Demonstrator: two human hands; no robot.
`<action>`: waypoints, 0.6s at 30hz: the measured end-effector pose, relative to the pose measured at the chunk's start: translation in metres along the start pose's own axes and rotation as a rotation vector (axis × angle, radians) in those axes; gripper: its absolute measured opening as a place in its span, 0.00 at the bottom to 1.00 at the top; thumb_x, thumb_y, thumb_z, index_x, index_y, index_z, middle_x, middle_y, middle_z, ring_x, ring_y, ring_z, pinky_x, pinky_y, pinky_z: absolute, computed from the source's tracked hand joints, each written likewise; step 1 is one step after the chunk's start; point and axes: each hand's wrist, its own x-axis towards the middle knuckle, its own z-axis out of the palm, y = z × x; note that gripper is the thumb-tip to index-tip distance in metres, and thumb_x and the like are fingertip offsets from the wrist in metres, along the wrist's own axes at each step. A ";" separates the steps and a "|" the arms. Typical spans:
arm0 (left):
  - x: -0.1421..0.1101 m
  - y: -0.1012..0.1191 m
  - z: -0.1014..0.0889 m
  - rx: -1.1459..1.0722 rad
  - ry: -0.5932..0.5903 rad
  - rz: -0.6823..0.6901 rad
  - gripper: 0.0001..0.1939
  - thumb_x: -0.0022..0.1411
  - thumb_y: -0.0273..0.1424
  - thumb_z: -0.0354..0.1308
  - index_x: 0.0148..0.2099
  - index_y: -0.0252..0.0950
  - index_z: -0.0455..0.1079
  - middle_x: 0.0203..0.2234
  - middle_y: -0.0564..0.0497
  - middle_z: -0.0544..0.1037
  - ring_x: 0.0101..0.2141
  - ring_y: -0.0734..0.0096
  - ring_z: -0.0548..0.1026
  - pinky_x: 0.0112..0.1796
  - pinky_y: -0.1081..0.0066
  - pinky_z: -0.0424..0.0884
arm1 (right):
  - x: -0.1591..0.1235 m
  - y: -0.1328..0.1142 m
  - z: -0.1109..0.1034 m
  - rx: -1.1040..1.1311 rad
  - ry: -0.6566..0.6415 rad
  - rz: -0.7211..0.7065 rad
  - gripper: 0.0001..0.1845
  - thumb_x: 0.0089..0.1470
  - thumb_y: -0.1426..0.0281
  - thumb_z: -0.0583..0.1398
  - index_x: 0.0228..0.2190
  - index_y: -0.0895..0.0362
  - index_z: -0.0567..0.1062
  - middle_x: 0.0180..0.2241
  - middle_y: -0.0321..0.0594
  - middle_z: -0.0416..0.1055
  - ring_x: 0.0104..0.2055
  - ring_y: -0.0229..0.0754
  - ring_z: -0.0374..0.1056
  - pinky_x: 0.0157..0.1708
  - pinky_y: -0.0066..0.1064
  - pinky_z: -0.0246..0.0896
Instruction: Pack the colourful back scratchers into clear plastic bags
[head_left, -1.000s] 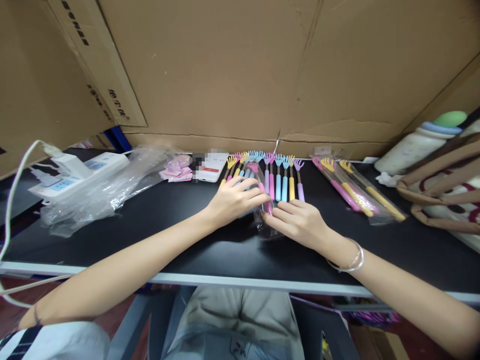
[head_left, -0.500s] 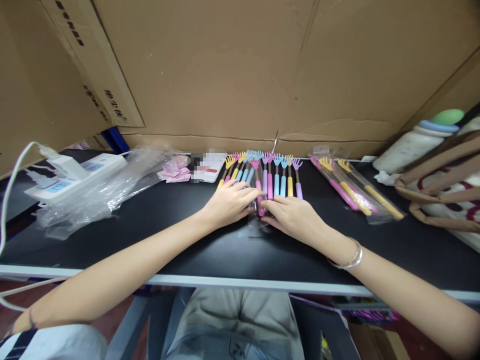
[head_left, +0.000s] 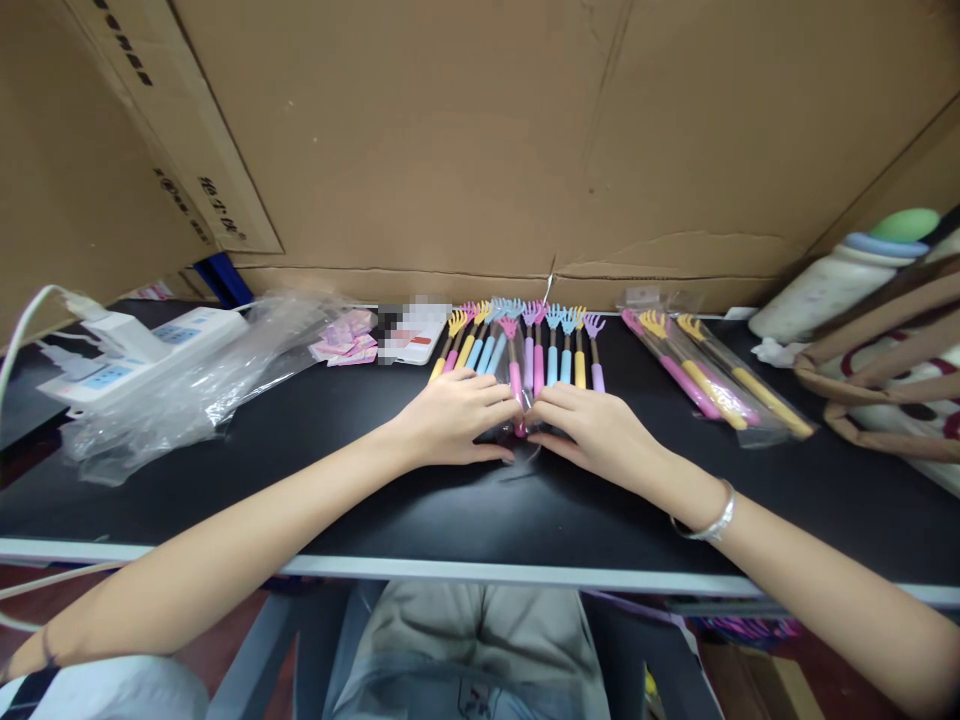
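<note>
A pink back scratcher (head_left: 514, 372) lies inside a clear plastic bag (head_left: 527, 462), its claw end pointing away from me. My left hand (head_left: 459, 420) pinches the near end of the bag from the left, close to the pink handle's tip. From the right, my right hand (head_left: 596, 425) grips the same end, thumb underneath; some fingertips overlap the film and are hard to make out. Behind both hands is a row of yellow, pink, blue and purple back scratchers (head_left: 553, 360), with several handles partly hidden by my fingers.
Bagged back scratchers (head_left: 739, 385) lie to the right, beside a bottle (head_left: 821, 290) and a fabric bag (head_left: 900, 385). At left are a power strip (head_left: 105, 375), empty plastic bags (head_left: 187, 390), pink cards (head_left: 345, 338) and a phone-like white item (head_left: 420, 335). A cardboard wall (head_left: 450, 150) stands behind.
Both hands have shifted slightly around the near end of the bag. My left thumb now reaches lower, beneath the handle's tip. The row of back scratchers stays in place.
</note>
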 end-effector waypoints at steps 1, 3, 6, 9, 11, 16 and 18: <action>0.000 -0.001 0.000 -0.003 0.004 0.012 0.18 0.60 0.47 0.56 0.42 0.37 0.68 0.34 0.50 0.75 0.36 0.67 0.72 0.37 0.69 0.61 | 0.000 0.000 -0.001 0.013 0.001 0.001 0.07 0.60 0.68 0.54 0.35 0.56 0.72 0.36 0.42 0.73 0.37 0.41 0.67 0.34 0.29 0.61; 0.000 -0.002 0.002 -0.008 0.012 0.040 0.15 0.62 0.44 0.55 0.41 0.37 0.69 0.33 0.51 0.76 0.35 0.69 0.72 0.37 0.69 0.61 | 0.000 0.001 -0.001 0.034 -0.004 -0.002 0.07 0.59 0.68 0.54 0.35 0.56 0.73 0.36 0.43 0.73 0.38 0.41 0.67 0.35 0.30 0.61; 0.000 -0.004 0.003 -0.009 0.025 0.084 0.12 0.64 0.40 0.53 0.42 0.38 0.69 0.32 0.53 0.77 0.35 0.70 0.72 0.38 0.70 0.61 | -0.001 0.001 -0.001 0.054 -0.014 -0.006 0.07 0.59 0.70 0.54 0.34 0.56 0.73 0.35 0.42 0.73 0.38 0.41 0.66 0.34 0.29 0.61; 0.000 -0.006 0.004 -0.011 0.027 0.094 0.11 0.65 0.39 0.52 0.41 0.38 0.70 0.32 0.54 0.77 0.34 0.71 0.71 0.37 0.70 0.62 | -0.001 0.002 0.000 0.062 -0.026 -0.001 0.06 0.58 0.71 0.56 0.36 0.57 0.73 0.35 0.41 0.73 0.38 0.41 0.66 0.34 0.29 0.61; 0.000 -0.006 0.004 -0.017 0.020 0.086 0.11 0.65 0.39 0.52 0.40 0.38 0.70 0.30 0.54 0.77 0.34 0.71 0.71 0.36 0.70 0.62 | -0.001 0.002 0.000 0.059 -0.035 0.004 0.06 0.58 0.70 0.56 0.36 0.57 0.73 0.35 0.41 0.72 0.37 0.41 0.66 0.33 0.30 0.60; 0.000 -0.004 0.006 -0.055 0.035 0.045 0.12 0.65 0.39 0.51 0.37 0.38 0.73 0.28 0.53 0.77 0.33 0.72 0.71 0.34 0.72 0.63 | 0.000 0.001 -0.002 0.114 -0.029 0.009 0.08 0.59 0.69 0.55 0.35 0.56 0.73 0.34 0.41 0.73 0.37 0.41 0.66 0.33 0.30 0.60; 0.001 -0.004 0.008 -0.099 0.060 -0.002 0.12 0.65 0.39 0.52 0.36 0.39 0.73 0.27 0.54 0.76 0.32 0.73 0.72 0.32 0.73 0.63 | 0.000 0.001 -0.003 0.178 -0.030 0.028 0.08 0.59 0.68 0.55 0.34 0.55 0.73 0.34 0.40 0.73 0.37 0.41 0.65 0.34 0.29 0.60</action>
